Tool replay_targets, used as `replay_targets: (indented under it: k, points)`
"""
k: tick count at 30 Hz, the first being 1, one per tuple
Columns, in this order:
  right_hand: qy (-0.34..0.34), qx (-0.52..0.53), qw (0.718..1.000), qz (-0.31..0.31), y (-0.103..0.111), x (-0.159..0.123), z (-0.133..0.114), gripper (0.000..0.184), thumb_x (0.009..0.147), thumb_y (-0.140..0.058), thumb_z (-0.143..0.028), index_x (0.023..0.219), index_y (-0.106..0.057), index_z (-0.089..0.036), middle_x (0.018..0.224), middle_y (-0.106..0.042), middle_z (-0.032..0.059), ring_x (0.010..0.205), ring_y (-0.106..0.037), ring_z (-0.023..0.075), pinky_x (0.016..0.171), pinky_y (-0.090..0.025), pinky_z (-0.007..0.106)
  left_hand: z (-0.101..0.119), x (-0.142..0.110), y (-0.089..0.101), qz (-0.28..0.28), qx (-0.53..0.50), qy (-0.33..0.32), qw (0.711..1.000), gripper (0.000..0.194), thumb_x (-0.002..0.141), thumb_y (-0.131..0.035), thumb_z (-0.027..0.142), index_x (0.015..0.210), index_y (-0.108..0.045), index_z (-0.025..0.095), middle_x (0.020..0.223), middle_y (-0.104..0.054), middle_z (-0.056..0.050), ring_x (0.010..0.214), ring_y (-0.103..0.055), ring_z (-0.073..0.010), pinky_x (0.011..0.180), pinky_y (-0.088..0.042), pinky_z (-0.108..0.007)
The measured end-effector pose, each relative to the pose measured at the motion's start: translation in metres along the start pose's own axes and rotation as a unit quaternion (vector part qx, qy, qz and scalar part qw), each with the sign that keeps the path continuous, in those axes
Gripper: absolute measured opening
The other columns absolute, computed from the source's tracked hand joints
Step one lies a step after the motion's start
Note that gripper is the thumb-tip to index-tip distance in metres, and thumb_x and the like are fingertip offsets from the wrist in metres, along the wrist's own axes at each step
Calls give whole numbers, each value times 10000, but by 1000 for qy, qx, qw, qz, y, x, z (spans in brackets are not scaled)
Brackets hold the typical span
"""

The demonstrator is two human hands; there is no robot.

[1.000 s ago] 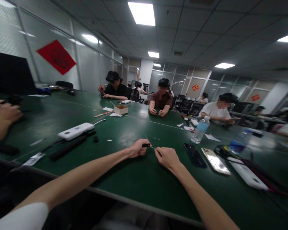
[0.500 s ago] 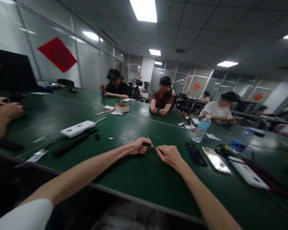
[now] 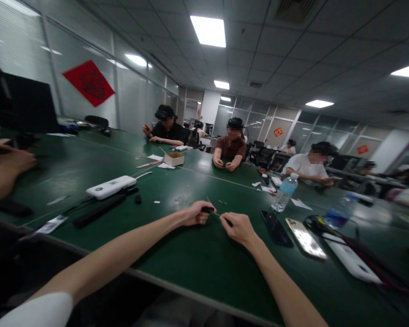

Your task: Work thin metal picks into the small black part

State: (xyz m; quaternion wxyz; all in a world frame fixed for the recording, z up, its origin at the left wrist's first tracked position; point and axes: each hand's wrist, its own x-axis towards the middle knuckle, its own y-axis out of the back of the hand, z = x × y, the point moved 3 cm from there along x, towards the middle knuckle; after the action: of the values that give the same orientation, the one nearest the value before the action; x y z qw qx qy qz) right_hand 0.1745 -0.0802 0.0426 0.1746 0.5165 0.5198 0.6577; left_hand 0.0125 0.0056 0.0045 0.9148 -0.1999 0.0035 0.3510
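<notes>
My left hand is closed around a small black object, just above the green table. A thin, pale rod-like piece runs between that object and the fingertips of my right hand. The right fingers are pinched together, and a bit of something dark shows among them. Only a small gap parts the two hands. Both are too blurred and too small in view to tell what kind of objects these are.
Right of my hands lie a black phone, a gold phone and a water bottle. A white power bank-like device and black bar lie left. A co-worker's hands are at far left; others sit across.
My right hand has dipped and turned slightly, and the dark piece in its fingers now shows. The thin rod appears longer between my hands. The view has tilted up a little.
</notes>
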Motion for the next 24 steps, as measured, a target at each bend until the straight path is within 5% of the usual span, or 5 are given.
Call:
replay_targets:
  k: [5, 15, 20, 24]
  points:
    - [-55, 54, 995, 57, 6, 1, 7, 311, 913, -349, -344, 839, -612, -196, 741, -625, 24, 648, -551, 127, 643, -339, 210, 0, 3, -1, 38, -11, -66, 997, 246, 756, -510, 362, 875, -544, 150, 489, -236, 97, 380, -186, -40, 405, -166, -186]
    - [-186, 70, 973, 113, 14, -1, 36, 353, 839, -438, -470, 681, -550, -175, 575, -541, -12, 532, -484, 111, 553, -323, 212, -1, 3, -2, 54, 0, -78, 996, 233, 781, -485, 356, 889, -532, 155, 491, -203, 100, 383, -174, -41, 400, -158, -185]
    - [-202, 73, 977, 14, 35, -5, 60, 402, 790, -478, -507, 596, -553, -163, 590, -539, -9, 580, -486, 114, 561, -324, 214, -1, 2, -4, 42, 4, -79, 996, 235, 782, -490, 358, 895, -530, 156, 496, -205, 98, 388, -187, -43, 402, -160, -187]
    - [-243, 151, 936, -204, 43, -18, 74, 425, 660, -598, -587, 736, -611, -169, 573, -515, -33, 509, -445, 97, 466, -303, 194, 0, -1, -5, 29, 8, -85, 996, 241, 787, -485, 361, 904, -526, 154, 512, -236, 93, 393, -193, -40, 405, -172, -185]
